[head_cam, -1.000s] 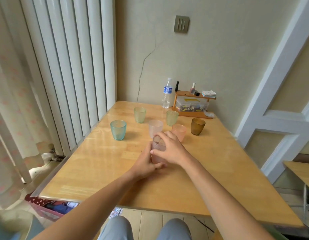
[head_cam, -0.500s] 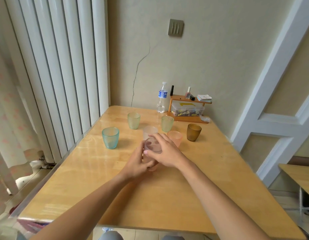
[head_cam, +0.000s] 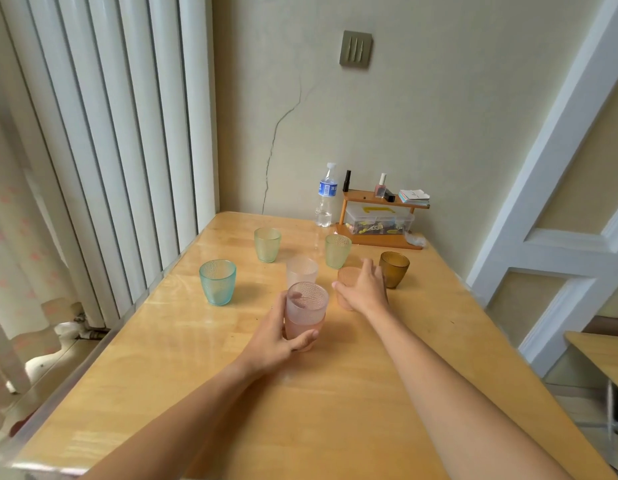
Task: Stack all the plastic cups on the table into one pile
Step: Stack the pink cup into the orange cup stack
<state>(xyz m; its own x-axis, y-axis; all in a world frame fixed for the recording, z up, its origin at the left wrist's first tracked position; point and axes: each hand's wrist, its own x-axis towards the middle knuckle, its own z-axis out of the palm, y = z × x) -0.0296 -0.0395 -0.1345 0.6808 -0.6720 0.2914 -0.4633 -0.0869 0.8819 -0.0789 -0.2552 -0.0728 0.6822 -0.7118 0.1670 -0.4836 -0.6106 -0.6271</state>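
Observation:
My left hand (head_cam: pixel 276 337) grips a small stack of two pink cups (head_cam: pixel 306 311) standing on the wooden table (head_cam: pixel 335 393). My right hand (head_cam: pixel 364 289) reaches over an orange-pink cup (head_cam: pixel 346 279), fingers spread around it; the hand partly hides the cup. A pale pink cup (head_cam: pixel 301 270) stands just behind the stack. A teal cup (head_cam: pixel 217 282) is to the left. Two green cups (head_cam: pixel 267 244) (head_cam: pixel 337 251) stand farther back. A brown cup (head_cam: pixel 394 269) sits to the right.
At the table's far edge stand a water bottle (head_cam: pixel 325 197) and a small wooden shelf (head_cam: pixel 380 220) with a clear box and small bottles. White vertical blinds (head_cam: pixel 110 133) run along the left. A door frame (head_cam: pixel 550 202) is at the right.
My right hand has left the top of the stack and moved right and back to the orange-pink cup. My left hand still holds the stack. The view has tilted up slightly.

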